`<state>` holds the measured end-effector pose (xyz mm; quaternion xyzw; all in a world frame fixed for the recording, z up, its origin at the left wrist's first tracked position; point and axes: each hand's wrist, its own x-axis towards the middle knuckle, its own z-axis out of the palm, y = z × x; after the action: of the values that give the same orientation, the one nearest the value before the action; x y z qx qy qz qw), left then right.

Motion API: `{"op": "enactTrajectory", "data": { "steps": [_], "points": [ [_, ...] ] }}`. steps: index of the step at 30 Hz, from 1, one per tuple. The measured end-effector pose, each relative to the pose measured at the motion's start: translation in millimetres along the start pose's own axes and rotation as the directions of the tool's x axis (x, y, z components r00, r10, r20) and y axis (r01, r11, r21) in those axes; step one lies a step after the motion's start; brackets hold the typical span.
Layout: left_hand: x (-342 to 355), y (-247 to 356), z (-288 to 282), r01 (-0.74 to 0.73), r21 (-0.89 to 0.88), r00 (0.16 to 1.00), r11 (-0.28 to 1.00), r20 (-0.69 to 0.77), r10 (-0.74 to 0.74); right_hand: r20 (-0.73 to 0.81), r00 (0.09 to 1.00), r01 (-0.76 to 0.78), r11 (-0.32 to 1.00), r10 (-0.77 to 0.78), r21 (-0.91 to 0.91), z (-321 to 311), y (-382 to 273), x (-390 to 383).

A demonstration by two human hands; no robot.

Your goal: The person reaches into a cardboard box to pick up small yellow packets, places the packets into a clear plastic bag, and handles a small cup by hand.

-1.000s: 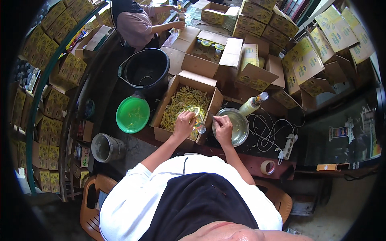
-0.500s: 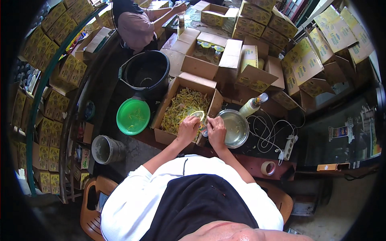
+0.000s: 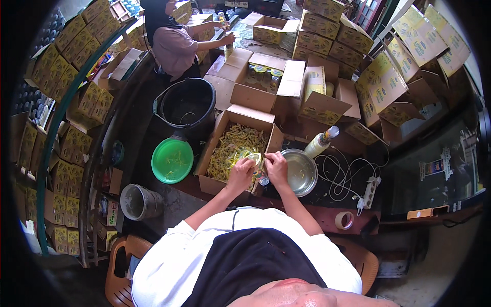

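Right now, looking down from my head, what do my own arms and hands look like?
White sleeves end partway down your arms, leaving the forearms bare. Your left hand and right hand are ungloved, and no watch shows on either side. Any rings are too small to make out.

Left hand (image 3: pixel 240 175) gripped a clear-and-yellow item (image 3: pixel 254 156) over an open carton (image 3: pixel 212 185) of yellowish strips (image 3: pixel 230 146), right hand (image 3: pixel 276 168) was at its edge, round bowl (image 3: pixel 315 179) sat right, green basin (image 3: pixel 162 169), black bucket (image 3: pixel 204 121) stood left

Smooth green plastic basin (image 3: pixel 172 175); shiny metal bowl (image 3: pixel 306 188); matt cardboard box (image 3: pixel 251 113)
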<state>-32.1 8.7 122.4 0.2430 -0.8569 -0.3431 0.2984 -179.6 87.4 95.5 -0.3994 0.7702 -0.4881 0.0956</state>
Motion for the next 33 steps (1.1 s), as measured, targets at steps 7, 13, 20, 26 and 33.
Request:
{"op": "enactTrajectory", "data": {
  "steps": [7, 13, 20, 26, 33],
  "points": [
    [1.5, -17.9, -13.5, 0.177, -0.09, 0.983, 0.98, -0.022, -0.18, -0.078, 0.99, -0.133, 0.97, 0.12, -0.204, -27.6, 92.1, -14.6],
    [3.5, -7.7, -11.9, 0.086, -0.144, 0.989, 0.986, -0.109, -0.102, 0.046, 0.957, -0.203, 0.773, 0.288, -0.601, -35.3, 157.7, -62.1],
    [3.4, -7.5, -14.0, 0.147, -0.114, 0.988, 0.983, -0.036, -0.152, -0.091, 0.986, -0.146, 0.985, 0.138, -0.091, -44.4, 56.6, -31.2],
    [3.8, -11.4, -8.0, 0.098, -0.018, 0.994, 0.995, -0.042, -0.099, -0.093, 0.993, 0.07, 0.997, -0.066, 0.039, -29.7, -21.7, -23.1],
    [4.0, -2.5, -2.2, 0.099, -0.014, 0.995, 0.995, -0.02, -0.099, -0.014, 0.963, 0.264, 0.955, -0.268, -0.133, -16.9, -38.4, -26.3]
  ]
}}
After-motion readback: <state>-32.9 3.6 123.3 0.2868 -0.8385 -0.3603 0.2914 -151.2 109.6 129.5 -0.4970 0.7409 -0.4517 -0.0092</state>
